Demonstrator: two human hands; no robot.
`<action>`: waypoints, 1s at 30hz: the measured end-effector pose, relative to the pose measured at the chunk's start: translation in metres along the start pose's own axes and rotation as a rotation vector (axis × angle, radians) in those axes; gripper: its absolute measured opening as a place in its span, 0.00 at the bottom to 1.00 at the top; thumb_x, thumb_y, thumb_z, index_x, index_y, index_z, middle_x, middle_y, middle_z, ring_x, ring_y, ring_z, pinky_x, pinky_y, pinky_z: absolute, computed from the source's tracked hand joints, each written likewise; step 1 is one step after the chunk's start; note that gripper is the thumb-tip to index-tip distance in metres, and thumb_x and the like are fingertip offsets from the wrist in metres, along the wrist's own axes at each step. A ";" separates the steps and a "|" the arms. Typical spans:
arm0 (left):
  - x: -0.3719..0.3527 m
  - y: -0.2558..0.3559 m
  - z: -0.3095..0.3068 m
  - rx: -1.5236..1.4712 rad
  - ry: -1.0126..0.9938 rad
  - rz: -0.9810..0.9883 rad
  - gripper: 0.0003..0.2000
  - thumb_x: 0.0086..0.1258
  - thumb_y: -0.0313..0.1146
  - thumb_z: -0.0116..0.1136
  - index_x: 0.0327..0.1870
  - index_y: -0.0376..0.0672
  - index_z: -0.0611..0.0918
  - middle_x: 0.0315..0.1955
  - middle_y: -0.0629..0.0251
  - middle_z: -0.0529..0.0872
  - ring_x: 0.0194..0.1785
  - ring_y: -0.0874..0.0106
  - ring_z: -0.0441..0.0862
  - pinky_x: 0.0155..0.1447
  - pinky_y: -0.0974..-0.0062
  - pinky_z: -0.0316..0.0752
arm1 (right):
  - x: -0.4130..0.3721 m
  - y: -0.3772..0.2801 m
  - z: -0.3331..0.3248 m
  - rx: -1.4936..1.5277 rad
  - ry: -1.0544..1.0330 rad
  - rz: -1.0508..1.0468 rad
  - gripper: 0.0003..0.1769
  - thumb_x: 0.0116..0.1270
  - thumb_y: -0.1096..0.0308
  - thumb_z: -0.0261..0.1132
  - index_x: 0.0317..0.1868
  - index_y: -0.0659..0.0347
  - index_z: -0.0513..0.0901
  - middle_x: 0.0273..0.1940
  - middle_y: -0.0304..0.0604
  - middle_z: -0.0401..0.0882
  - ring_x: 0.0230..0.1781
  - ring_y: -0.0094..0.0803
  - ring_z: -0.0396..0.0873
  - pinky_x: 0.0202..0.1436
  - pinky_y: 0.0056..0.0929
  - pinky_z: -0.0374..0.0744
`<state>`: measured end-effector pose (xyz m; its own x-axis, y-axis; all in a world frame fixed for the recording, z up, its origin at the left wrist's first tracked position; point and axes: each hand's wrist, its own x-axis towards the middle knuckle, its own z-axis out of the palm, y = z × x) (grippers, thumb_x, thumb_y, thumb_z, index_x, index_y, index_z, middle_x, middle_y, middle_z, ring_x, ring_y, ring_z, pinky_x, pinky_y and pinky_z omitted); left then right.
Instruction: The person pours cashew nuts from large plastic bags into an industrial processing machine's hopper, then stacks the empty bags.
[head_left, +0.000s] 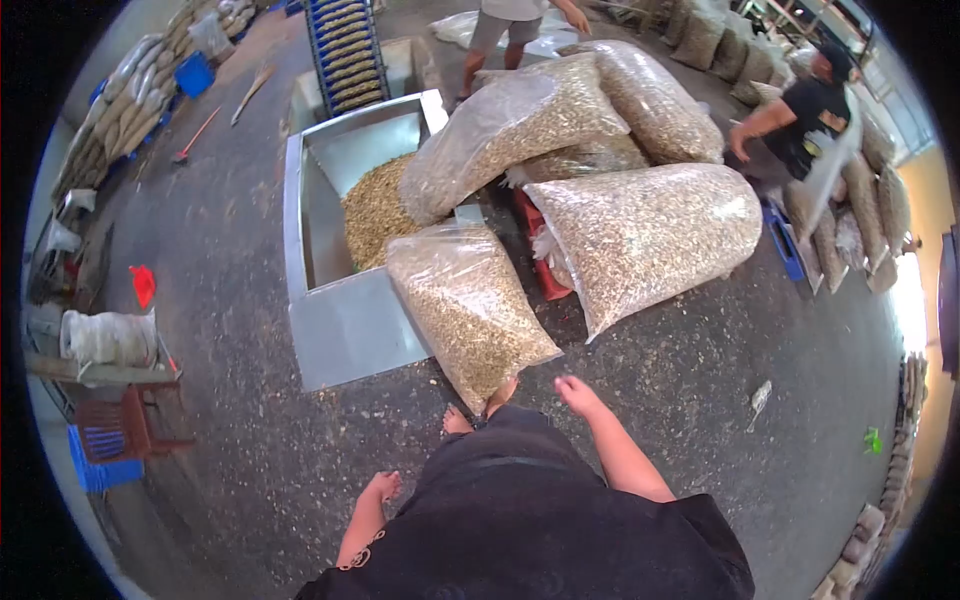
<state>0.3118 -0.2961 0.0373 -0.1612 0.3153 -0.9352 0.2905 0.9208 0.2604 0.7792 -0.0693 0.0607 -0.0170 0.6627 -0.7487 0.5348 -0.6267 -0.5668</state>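
Note:
Before me a clear plastic bag [465,300] full of light brown chips or pellets leans against the edge of a metal hopper [295,230]. Its lower end reaches my bare feet. My right hand [576,394] is just off the bag's lower right corner, fingers loosely bent, with nothing visible in it. Low at my left side, my left hand [384,487] hangs away from the bag, its fingers loosely apart and holding nothing. Loose brown material [380,212] lies in the hopper. Another filled bag [515,125] slopes over the hopper's right rim.
More filled bags [650,230] are piled on the right, over a red frame [545,250]. A ridged conveyor [345,55] rises behind the hopper. One person [505,30] stands beyond the pile, another [810,120] at right. A brown chair [125,425] stands left.

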 end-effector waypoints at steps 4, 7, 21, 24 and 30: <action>0.034 0.014 -0.006 -0.205 -0.050 0.076 0.15 0.74 0.43 0.49 0.45 0.39 0.78 0.32 0.66 0.82 0.30 0.74 0.77 0.33 0.74 0.74 | -0.073 0.056 0.000 -0.412 -0.072 0.102 0.31 0.67 0.42 0.53 0.56 0.60 0.78 0.47 0.52 0.82 0.48 0.45 0.80 0.52 0.40 0.76; 0.046 0.028 -0.006 -0.278 -0.034 0.149 0.15 0.74 0.43 0.49 0.45 0.39 0.78 0.31 0.67 0.81 0.30 0.75 0.77 0.33 0.75 0.73 | -0.113 0.109 -0.006 -0.472 -0.043 0.250 0.34 0.66 0.41 0.52 0.55 0.63 0.79 0.53 0.56 0.79 0.56 0.48 0.76 0.59 0.40 0.73; 0.009 0.038 0.012 0.471 0.010 0.091 0.18 0.73 0.48 0.48 0.44 0.41 0.79 0.30 0.69 0.84 0.29 0.74 0.81 0.33 0.70 0.74 | -0.128 0.154 0.018 -0.005 0.135 -0.052 0.28 0.67 0.55 0.59 0.59 0.68 0.72 0.52 0.57 0.79 0.53 0.44 0.78 0.57 0.37 0.75; 0.007 0.065 0.046 0.611 0.064 0.037 0.19 0.72 0.49 0.47 0.45 0.40 0.80 0.32 0.65 0.86 0.31 0.72 0.83 0.35 0.68 0.75 | -0.132 0.165 0.001 0.112 0.188 -0.204 0.26 0.67 0.57 0.60 0.58 0.68 0.74 0.51 0.56 0.80 0.51 0.41 0.80 0.55 0.35 0.76; 0.008 0.161 0.159 0.951 -0.051 0.481 0.23 0.70 0.51 0.48 0.46 0.38 0.81 0.34 0.58 0.87 0.37 0.63 0.85 0.46 0.63 0.77 | -0.163 0.303 -0.048 0.042 0.300 0.103 0.25 0.66 0.51 0.58 0.50 0.66 0.80 0.46 0.58 0.82 0.50 0.46 0.80 0.57 0.37 0.75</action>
<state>0.5073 -0.1818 0.0341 0.1995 0.5676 -0.7988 0.9336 0.1374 0.3308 0.9847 -0.3470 0.0275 0.2888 0.6822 -0.6717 0.4852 -0.7091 -0.5116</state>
